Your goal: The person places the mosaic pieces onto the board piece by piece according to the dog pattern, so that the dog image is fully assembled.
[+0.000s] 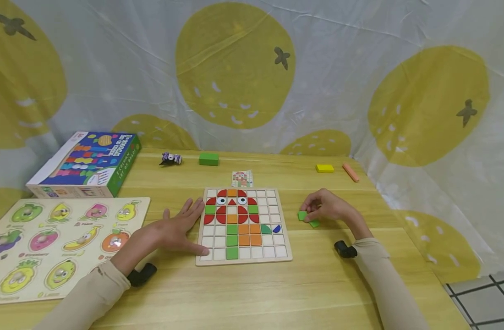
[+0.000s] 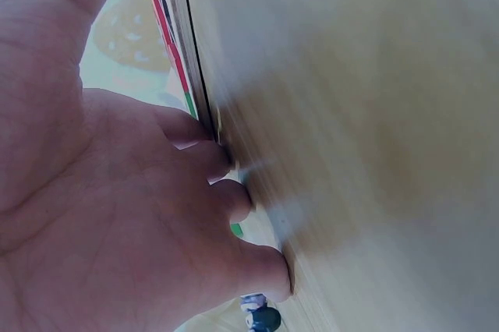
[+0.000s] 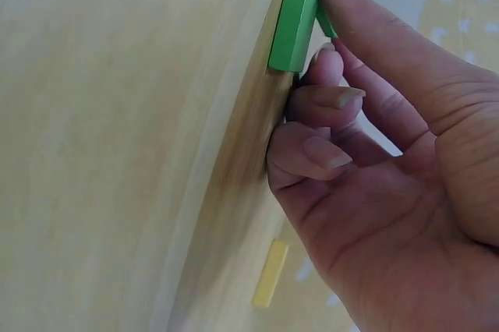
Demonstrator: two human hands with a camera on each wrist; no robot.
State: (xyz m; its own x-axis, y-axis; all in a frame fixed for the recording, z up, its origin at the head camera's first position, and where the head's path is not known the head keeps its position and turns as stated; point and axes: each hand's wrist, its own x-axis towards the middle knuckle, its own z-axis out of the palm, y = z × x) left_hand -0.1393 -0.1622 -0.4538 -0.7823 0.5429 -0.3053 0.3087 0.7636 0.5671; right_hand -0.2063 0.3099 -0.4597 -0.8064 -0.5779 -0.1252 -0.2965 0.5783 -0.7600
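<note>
A square wooden grid board (image 1: 199, 252) lies mid-table, its colored tiles forming a figure with red parts and round eyes. My left hand (image 1: 173, 231) rests along the board's left edge, fingers spread and thumb on its lower left corner. In the left wrist view the palm and fingertips (image 2: 265, 273) show low over the table. Right of the board, my right hand (image 1: 324, 206) pinches a small green tile (image 1: 302, 215) between thumb and index finger. Another green tile (image 3: 295, 16) lies on the table beside those fingertips; the other fingers are curled.
A picture card (image 1: 242, 178) lies behind the board. Farther back are a small purple-and-black figure (image 1: 171, 159), a green block (image 1: 209, 159), a yellow block (image 1: 324, 168) and an orange stick (image 1: 351, 173). At left stand a game box (image 1: 91, 160) and a fruit puzzle board (image 1: 76, 215).
</note>
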